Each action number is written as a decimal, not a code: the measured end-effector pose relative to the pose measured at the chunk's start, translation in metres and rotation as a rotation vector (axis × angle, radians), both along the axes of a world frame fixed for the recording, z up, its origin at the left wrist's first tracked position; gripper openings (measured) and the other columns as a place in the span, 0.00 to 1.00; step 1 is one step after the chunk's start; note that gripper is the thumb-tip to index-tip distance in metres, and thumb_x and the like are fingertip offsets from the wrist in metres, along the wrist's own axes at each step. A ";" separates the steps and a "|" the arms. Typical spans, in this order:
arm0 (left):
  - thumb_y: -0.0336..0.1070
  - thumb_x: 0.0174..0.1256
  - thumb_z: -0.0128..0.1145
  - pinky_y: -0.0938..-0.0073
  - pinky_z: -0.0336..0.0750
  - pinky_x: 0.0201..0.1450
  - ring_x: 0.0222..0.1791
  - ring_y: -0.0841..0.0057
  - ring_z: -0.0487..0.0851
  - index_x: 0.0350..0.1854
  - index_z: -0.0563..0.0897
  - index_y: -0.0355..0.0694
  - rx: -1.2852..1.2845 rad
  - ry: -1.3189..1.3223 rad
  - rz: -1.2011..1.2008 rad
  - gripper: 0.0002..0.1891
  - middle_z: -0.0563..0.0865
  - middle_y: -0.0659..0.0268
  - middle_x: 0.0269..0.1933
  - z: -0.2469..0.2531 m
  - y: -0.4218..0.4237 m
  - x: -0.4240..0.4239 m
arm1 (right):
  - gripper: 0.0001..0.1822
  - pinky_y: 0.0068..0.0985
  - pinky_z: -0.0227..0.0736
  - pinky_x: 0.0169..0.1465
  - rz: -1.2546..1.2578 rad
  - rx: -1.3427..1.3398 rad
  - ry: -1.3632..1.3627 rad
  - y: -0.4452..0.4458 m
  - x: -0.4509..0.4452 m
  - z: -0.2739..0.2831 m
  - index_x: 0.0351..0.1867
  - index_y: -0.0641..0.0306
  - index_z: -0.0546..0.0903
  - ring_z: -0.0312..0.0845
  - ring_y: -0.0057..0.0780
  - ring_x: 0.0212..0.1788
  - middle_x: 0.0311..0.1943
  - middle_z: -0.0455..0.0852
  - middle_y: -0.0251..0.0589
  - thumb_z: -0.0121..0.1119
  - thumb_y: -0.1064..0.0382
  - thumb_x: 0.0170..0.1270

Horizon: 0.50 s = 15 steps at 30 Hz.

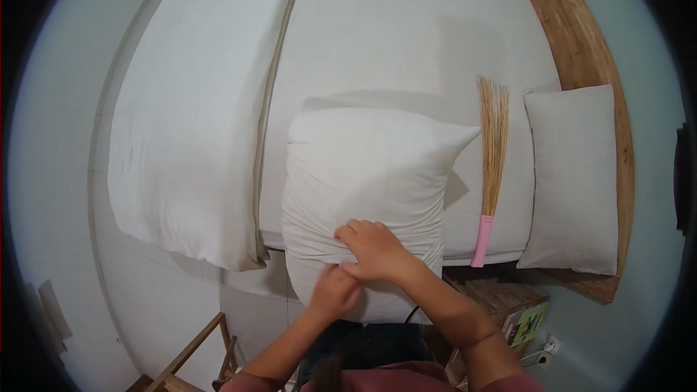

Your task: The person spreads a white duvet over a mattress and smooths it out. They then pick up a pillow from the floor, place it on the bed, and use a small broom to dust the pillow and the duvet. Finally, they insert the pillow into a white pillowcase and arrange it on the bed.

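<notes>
A white pillow (370, 163) in a wrinkled pillowcase lies at the near edge of the bed, its lower end reaching past the edge toward my body. Bunched folds of the case run across its middle. On those folds rests my right hand (375, 250), fingers bent against the cloth. My left hand (335, 291) is just below and touches it, with its fingers curled at the pillowcase; whether cloth is pinched in either hand is hard to see. Right of the pillow, a stick broom (493, 147) with a pink handle (482, 242) lies on the sheet, bristles pointing away.
A second pillow (574, 179) lies against the wooden headboard (588, 54) at right. A folded white duvet (190, 120) covers the bed's left part. Below right stand a wooden nightstand (498, 294) and wall sockets with plugs (547, 351). A wooden chair frame (190, 351) stands lower left.
</notes>
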<state>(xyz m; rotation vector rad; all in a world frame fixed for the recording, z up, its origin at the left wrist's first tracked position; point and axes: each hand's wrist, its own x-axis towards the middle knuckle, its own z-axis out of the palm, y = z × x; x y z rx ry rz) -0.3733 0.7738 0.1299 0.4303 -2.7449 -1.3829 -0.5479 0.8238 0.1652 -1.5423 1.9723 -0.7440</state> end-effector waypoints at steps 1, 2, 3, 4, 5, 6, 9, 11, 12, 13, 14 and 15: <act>0.35 0.51 0.62 0.56 0.68 0.54 0.44 0.60 0.79 0.49 0.79 0.42 -0.020 0.186 0.198 0.20 0.82 0.58 0.42 -0.002 -0.008 0.018 | 0.13 0.38 0.69 0.45 0.001 0.068 -0.050 -0.012 -0.002 -0.002 0.38 0.60 0.77 0.78 0.45 0.40 0.33 0.82 0.43 0.62 0.58 0.52; 0.33 0.49 0.63 0.57 0.67 0.54 0.45 0.60 0.78 0.48 0.79 0.42 -0.194 0.196 0.347 0.20 0.81 0.60 0.42 -0.008 -0.018 0.027 | 0.12 0.38 0.70 0.43 0.001 0.137 -0.100 -0.023 -0.004 -0.005 0.38 0.60 0.78 0.78 0.46 0.38 0.33 0.82 0.43 0.61 0.59 0.53; 0.31 0.47 0.63 0.58 0.67 0.55 0.46 0.60 0.77 0.48 0.79 0.43 -0.367 0.205 0.493 0.21 0.80 0.62 0.41 -0.011 -0.028 0.031 | 0.12 0.38 0.71 0.41 0.001 0.209 -0.149 -0.033 -0.002 -0.009 0.38 0.60 0.78 0.78 0.46 0.37 0.33 0.82 0.44 0.60 0.59 0.54; 0.30 0.45 0.62 0.59 0.66 0.55 0.47 0.60 0.76 0.47 0.79 0.42 -0.368 0.157 0.451 0.21 0.80 0.61 0.42 -0.011 -0.038 0.027 | 0.10 0.38 0.73 0.36 -0.107 0.091 -0.125 -0.040 0.001 -0.017 0.36 0.60 0.79 0.78 0.47 0.33 0.29 0.82 0.45 0.59 0.58 0.57; 0.28 0.43 0.62 0.60 0.66 0.54 0.47 0.60 0.75 0.45 0.80 0.42 -0.367 0.110 0.407 0.21 0.80 0.61 0.42 -0.011 -0.051 0.018 | 0.11 0.39 0.72 0.39 -0.188 0.067 -0.141 -0.044 0.000 -0.021 0.39 0.59 0.79 0.78 0.47 0.36 0.34 0.82 0.45 0.59 0.58 0.58; 0.26 0.42 0.61 0.61 0.66 0.54 0.48 0.60 0.74 0.44 0.80 0.42 -0.374 0.056 0.372 0.21 0.79 0.61 0.42 -0.008 -0.064 0.013 | 0.12 0.40 0.72 0.43 -0.257 0.038 -0.163 -0.050 -0.003 -0.023 0.41 0.59 0.79 0.78 0.47 0.40 0.38 0.82 0.46 0.58 0.58 0.58; 0.28 0.40 0.62 0.60 0.68 0.51 0.43 0.60 0.76 0.41 0.80 0.42 -0.385 0.147 0.270 0.19 0.79 0.62 0.38 -0.031 -0.082 0.003 | 0.22 0.44 0.61 0.61 -0.284 -0.113 0.229 -0.064 -0.014 -0.028 0.57 0.50 0.77 0.67 0.45 0.62 0.64 0.70 0.46 0.57 0.51 0.61; 0.29 0.39 0.63 0.60 0.69 0.47 0.41 0.59 0.76 0.36 0.80 0.42 -0.284 0.025 0.210 0.16 0.80 0.62 0.35 -0.033 -0.079 0.002 | 0.27 0.46 0.49 0.67 -0.242 0.038 0.325 -0.063 -0.022 -0.054 0.64 0.42 0.71 0.52 0.43 0.70 0.72 0.54 0.43 0.55 0.46 0.63; 0.30 0.39 0.63 0.60 0.69 0.46 0.39 0.58 0.77 0.34 0.79 0.41 -0.236 -0.035 0.182 0.15 0.80 0.62 0.34 -0.030 -0.078 0.002 | 0.29 0.47 0.42 0.69 -0.216 0.110 0.372 -0.062 -0.026 -0.066 0.68 0.38 0.68 0.44 0.43 0.74 0.76 0.47 0.41 0.54 0.44 0.64; 0.30 0.39 0.63 0.60 0.69 0.44 0.38 0.58 0.77 0.33 0.78 0.41 -0.178 -0.009 0.138 0.14 0.80 0.61 0.33 -0.025 -0.070 0.008 | 0.30 0.48 0.41 0.69 -0.241 0.141 0.349 -0.061 -0.036 -0.075 0.69 0.36 0.67 0.42 0.41 0.75 0.76 0.46 0.41 0.53 0.43 0.65; 0.31 0.40 0.64 0.60 0.69 0.43 0.38 0.58 0.78 0.31 0.77 0.41 -0.119 0.017 0.094 0.13 0.79 0.61 0.31 -0.018 -0.056 0.020 | 0.30 0.48 0.40 0.70 -0.265 0.172 0.326 -0.057 -0.048 -0.082 0.69 0.35 0.65 0.40 0.40 0.76 0.76 0.44 0.41 0.52 0.42 0.66; 0.32 0.40 0.64 0.60 0.69 0.41 0.37 0.58 0.78 0.30 0.76 0.41 -0.064 0.040 0.060 0.12 0.79 0.61 0.30 -0.012 -0.049 0.029 | 0.30 0.48 0.39 0.70 -0.281 0.199 0.300 -0.057 -0.053 -0.083 0.70 0.33 0.64 0.38 0.39 0.77 0.77 0.43 0.41 0.51 0.41 0.67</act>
